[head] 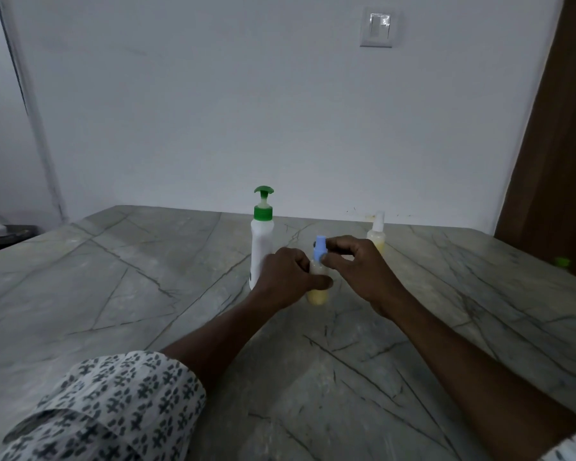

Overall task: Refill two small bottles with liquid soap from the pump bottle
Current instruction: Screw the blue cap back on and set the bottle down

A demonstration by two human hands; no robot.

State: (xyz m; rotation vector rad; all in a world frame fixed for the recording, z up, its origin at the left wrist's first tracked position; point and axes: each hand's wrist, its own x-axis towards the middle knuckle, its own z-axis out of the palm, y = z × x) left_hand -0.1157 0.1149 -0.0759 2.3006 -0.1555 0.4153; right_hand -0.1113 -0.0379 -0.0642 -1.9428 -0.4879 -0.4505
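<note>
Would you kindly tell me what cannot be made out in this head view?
Head view:
- near bottle: middle hidden by left hand; fill level unclear.
- blue cap: partly under right hand; seating unclear.
- far bottle: bottom behind right hand.
- pump bottle: lower side behind left hand.
- green item, right edge: blurred, small.

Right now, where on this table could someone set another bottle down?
Bare tabletop spreads left of the pump bottle and, nearer, between left forearm and right forearm. More lies right of the white-capped bottle, up to a green object. The middle is crowded: left hand grips the blue-capped bottle, right hand pinches its cap, pump bottle beside them.
</note>
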